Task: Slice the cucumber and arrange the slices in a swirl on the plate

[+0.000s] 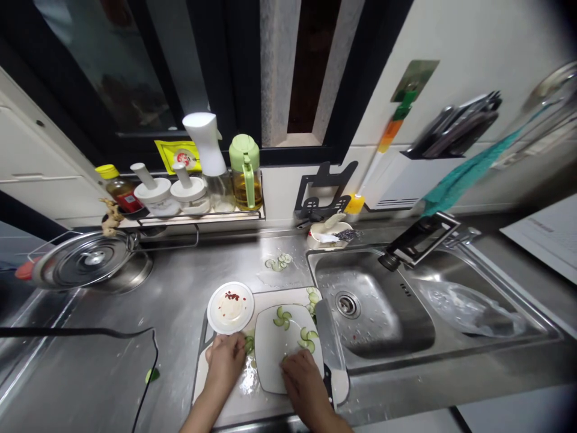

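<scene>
A square white plate [268,343] lies on a white cutting board [225,403], with half-moon cucumber slices [308,340] fanned in small groups on it. Over the plate's lower right part, my right hand [303,376] has its fingers closed; whatever is between the fingertips is hidden. My left hand [225,355] is on the board left of the plate, fingers curled together, right beside some cucumber pieces [249,344]. I cannot make out anything inside it. Just above my left hand sits a round white dish [220,319] with small red bits. A knife [328,337] lies along the plate's right side.
More cucumber slices [279,262] lie on the wet steel counter behind the board. To the right is a double sink [378,319] with a plastic bag [471,310]. A lidded pot [108,264] stands left, near a condiment shelf [202,219]. A black cord [90,331] crosses the left counter.
</scene>
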A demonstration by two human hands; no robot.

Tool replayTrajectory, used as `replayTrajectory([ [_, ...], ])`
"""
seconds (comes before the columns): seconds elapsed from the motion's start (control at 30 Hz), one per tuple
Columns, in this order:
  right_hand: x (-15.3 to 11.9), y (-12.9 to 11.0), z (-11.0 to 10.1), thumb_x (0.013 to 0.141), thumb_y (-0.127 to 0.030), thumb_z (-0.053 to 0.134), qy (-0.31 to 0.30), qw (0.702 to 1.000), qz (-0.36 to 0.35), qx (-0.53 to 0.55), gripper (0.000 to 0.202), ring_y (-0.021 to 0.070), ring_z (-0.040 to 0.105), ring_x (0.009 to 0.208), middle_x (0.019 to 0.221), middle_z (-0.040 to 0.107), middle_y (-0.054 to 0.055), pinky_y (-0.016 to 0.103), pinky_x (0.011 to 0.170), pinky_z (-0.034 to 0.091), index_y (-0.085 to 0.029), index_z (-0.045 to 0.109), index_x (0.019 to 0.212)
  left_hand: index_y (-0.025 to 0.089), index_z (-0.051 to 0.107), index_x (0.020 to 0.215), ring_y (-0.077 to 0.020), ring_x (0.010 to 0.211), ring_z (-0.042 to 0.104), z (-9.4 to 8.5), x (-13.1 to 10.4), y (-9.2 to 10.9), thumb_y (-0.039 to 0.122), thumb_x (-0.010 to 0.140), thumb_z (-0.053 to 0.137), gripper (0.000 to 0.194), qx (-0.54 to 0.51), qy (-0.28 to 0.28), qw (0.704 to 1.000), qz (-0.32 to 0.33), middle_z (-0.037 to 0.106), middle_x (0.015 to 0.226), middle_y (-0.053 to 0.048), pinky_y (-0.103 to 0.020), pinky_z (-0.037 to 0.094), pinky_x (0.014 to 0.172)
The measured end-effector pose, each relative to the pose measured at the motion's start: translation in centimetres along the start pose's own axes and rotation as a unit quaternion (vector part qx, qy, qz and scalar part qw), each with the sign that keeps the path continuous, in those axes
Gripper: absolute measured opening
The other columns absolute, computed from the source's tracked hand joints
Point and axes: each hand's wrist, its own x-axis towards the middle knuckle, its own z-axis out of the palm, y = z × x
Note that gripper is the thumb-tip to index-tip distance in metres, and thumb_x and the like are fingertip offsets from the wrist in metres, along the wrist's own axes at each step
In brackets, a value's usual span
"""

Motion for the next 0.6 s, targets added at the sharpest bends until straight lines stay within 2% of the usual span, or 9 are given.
replayTrajectory([
  [0.07, 1.4, -0.4, 0.1, 0.081, -0.01, 0.049, 0.003, 1.0, 0.008, 0.02, 0.02, 0.0215, 0.054, 0.085, 0.084, 0.065, 0.005, 0.037, 0.08, 0.042, -0.02, 0.065, 0.088, 0.021, 0.065, 0.07, -0.0167, 0.079, 0.059, -0.4, -0.1, -0.1, 0.017, 0.074, 0.054, 0.012, -0.042, -0.01, 0.999, 0.021, 0.067, 0.075, 0.0, -0.027, 0.038, 0.075],
  [0.2, 4.2, -1.0, 0.3, 0.078, -0.011, 0.055, 0.004, 0.996, 0.026, 0.08, 0.027, 0.022, 0.056, 0.096, 0.098, 0.068, 0.006, 0.039, 0.09, 0.039, -0.02, 0.066, 0.1, 0.021, 0.066, 0.072, -0.0165, 0.082, 0.06, -0.7, -0.2, 0.7, 0.019, 0.072, 0.056, 0.01, -0.127, -0.047, 0.989, 0.05, 0.066, 0.077, -0.001, -0.025, 0.042, 0.076],
  [0.27, 5.1, -1.3, 0.2, 0.077, -0.014, 0.058, -0.011, 0.992, 0.056, 0.113, 0.023, 0.022, 0.057, 0.096, 0.097, 0.069, 0.005, 0.038, 0.09, 0.039, -0.021, 0.068, 0.095, 0.021, 0.067, 0.073, -0.0164, 0.082, 0.06, -0.7, -0.3, 1.4, 0.018, 0.071, 0.055, 0.012, -0.15, -0.065, 0.985, 0.052, 0.065, 0.077, -0.001, -0.025, 0.043, 0.076],
  [0.37, 5.9, -1.5, -0.4, 0.075, -0.018, 0.06, -0.031, 0.984, 0.108, 0.14, 0.009, 0.0216, 0.058, 0.091, 0.083, 0.069, 0.003, 0.035, 0.086, 0.04, -0.021, 0.069, 0.077, 0.019, 0.067, 0.073, -0.0162, 0.08, 0.059, -0.4, -0.2, 2.4, 0.02, 0.071, 0.056, 0.011, -0.191, -0.086, 0.977, 0.043, 0.065, 0.076, -0.002, -0.025, 0.043, 0.075],
  [0.47, 5.9, -1.3, -1.3, 0.076, -0.02, 0.059, -0.041, 0.981, 0.12, 0.148, 0.01, 0.0198, 0.058, 0.084, 0.075, 0.068, 0.002, 0.032, 0.08, 0.04, -0.02, 0.068, 0.07, 0.017, 0.066, 0.075, -0.0139, 0.071, 0.057, 0.3, -0.1, 2.9, 0.032, 0.072, 0.06, 0.016, -0.281, -0.118, 0.953, -0.001, 0.063, 0.071, 0.0, -0.024, 0.041, 0.068],
  [0.6, 5.6, -0.9, -2.5, 0.076, -0.02, 0.055, -0.055, 0.976, 0.129, 0.165, 0.012, 0.0168, 0.057, 0.076, 0.075, 0.066, 0.001, 0.028, 0.072, 0.041, -0.02, 0.067, 0.072, 0.015, 0.06, 0.072, -0.0076, 0.05, 0.045, 1.7, -0.2, 3.5, 0.056, 0.07, 0.061, 0.04, -0.416, -0.184, 0.883, -0.119, 0.053, 0.054, 0.005, -0.021, 0.031, 0.051],
])
